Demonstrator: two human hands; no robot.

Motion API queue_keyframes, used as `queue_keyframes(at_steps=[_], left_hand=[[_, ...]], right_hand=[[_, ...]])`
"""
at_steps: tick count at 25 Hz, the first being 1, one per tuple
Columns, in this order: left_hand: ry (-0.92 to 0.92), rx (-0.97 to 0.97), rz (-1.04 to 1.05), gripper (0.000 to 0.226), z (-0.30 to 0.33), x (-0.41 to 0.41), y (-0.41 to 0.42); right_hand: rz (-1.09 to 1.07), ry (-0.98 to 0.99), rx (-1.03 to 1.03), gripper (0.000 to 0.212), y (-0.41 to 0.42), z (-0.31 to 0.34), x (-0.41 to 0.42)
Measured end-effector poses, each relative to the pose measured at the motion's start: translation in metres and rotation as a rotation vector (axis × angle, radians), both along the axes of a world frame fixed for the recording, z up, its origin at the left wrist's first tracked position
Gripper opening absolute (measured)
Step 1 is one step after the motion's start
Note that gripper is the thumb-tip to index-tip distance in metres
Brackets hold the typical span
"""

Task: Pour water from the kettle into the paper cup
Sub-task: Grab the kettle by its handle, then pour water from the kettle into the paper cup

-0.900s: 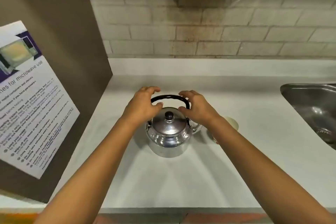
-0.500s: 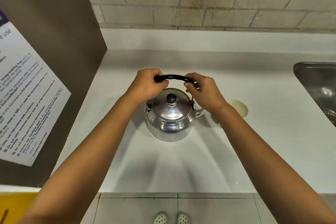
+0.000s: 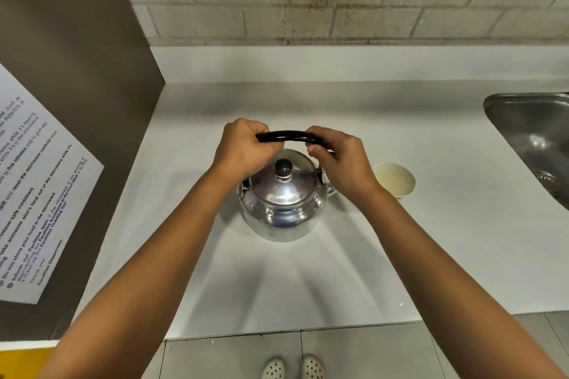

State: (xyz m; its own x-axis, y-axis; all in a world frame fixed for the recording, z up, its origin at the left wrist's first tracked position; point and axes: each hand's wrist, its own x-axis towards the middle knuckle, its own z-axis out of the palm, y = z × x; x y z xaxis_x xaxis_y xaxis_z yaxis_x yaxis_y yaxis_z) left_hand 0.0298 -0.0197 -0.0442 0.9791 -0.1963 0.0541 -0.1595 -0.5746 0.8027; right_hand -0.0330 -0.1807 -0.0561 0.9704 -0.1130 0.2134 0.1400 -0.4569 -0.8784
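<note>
A shiny steel kettle (image 3: 281, 209) with a dark lid knob stands on the white counter (image 3: 308, 280), its spout pointing right behind my right wrist. Its black arched handle (image 3: 284, 135) is upright over the lid. My left hand (image 3: 243, 148) is closed around the handle's left end, and my right hand (image 3: 338, 157) is closed around its right end. An empty cream paper cup (image 3: 394, 178) stands upright just right of the kettle, close to my right wrist.
A steel sink (image 3: 532, 138) is sunk into the counter at the right. A brown panel (image 3: 77, 86) with a printed microwave notice (image 3: 34, 203) walls off the left. A brick wall runs behind. The counter's front edge, floor tiles and white shoes (image 3: 292, 366) show below.
Both hands went from hovering with spread fingers beside the handle to closing around its two ends. The view tilted down, so the counter's front edge and the floor came into sight.
</note>
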Motion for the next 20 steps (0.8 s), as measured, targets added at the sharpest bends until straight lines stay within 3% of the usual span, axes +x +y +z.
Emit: queue_keyframes(at_steps=[6, 11, 20], left_hand=[[-0.058, -0.054, 0.056, 0.031, 0.024, -0.005, 0.008], [-0.121, -0.063, 0.109, 0.024, 0.048, -0.012, 0.017], [-0.206, -0.111, 0.077, 0.033, 0.070, -0.025, 0.014]], right_hand=[[-0.003, -0.070, 0.115, 0.027, 0.009, 0.022, -0.008], [-0.169, -0.143, 0.112, 0.035, 0.018, 0.029, -0.031], [-0.262, 0.009, 0.054, 0.054, 0.041, -0.018, -0.080]])
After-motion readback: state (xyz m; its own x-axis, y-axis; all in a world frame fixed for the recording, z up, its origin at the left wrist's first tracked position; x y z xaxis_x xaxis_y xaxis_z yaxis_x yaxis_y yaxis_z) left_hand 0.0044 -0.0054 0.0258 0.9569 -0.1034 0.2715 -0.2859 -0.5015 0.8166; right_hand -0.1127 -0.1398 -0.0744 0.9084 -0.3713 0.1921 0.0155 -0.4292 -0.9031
